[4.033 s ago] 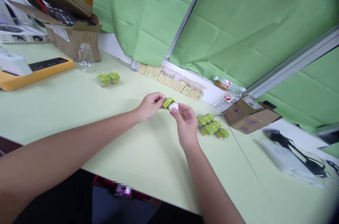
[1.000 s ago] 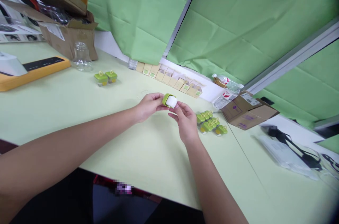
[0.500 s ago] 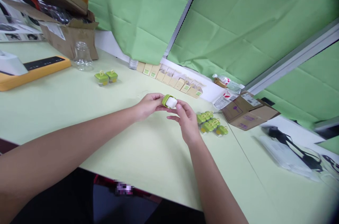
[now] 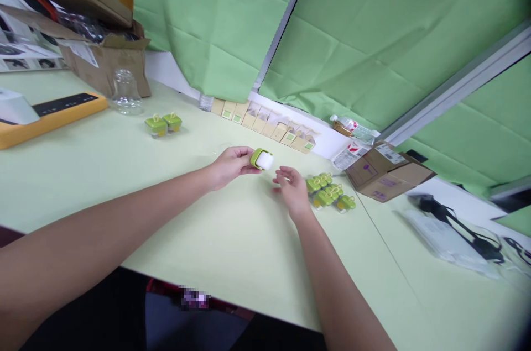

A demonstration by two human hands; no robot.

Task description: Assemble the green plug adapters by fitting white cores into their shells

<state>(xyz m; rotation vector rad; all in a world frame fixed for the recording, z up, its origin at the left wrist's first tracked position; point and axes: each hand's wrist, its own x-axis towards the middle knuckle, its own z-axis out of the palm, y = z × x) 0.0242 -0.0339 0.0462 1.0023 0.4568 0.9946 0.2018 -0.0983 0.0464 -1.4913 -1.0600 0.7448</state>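
Observation:
My left hand is closed on a small green-and-white case, gripping its green side with thumb and fingers. The white part faces right, and I cannot make out what it is. My right hand is just right of the case, apart from it, fingers loosely curled and spread with nothing visible in them. Close beyond that hand stand several small clear tubs with green lids and yellow loops on top. Two more green-lidded tubs stand farther left on the table.
A row of small cardboard boxes lines the wall. At left are a clear jar, an orange-edged power strip and open cartons. To the right are plastic bottles, a cardboard box and a black cable.
My right hand has let go of the case and drawn back slightly to the right, its fingers opening. My left hand keeps the case in nearly the same place.

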